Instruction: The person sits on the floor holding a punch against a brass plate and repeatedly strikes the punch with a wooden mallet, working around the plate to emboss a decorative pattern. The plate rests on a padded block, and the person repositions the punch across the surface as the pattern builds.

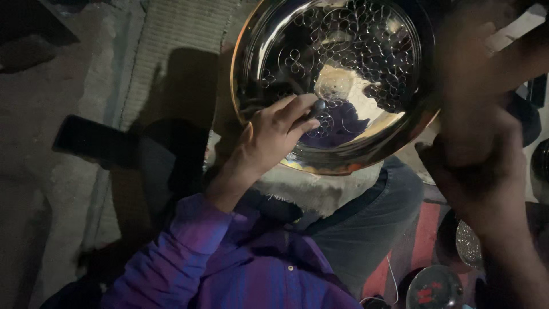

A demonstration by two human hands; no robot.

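A large round polished metal plate (366, 137), engraved with looping patterns, rests tilted on a pale cloth (309, 186) over my knee. My left hand (274, 134) pinches a small dark metal punch (318, 106) and presses its tip to the plate's lower middle. My right hand (486, 120) is blurred and dark at the plate's right rim. Whether it grips anything cannot be made out. A purple sleeve covers my left arm.
A dark flat rectangular object (86, 143) lies on the concrete floor at the left, beside a woven mat (171, 46). Small shiny round metal pieces (469, 243) (434, 286) sit at the bottom right on a red cloth (426, 234).
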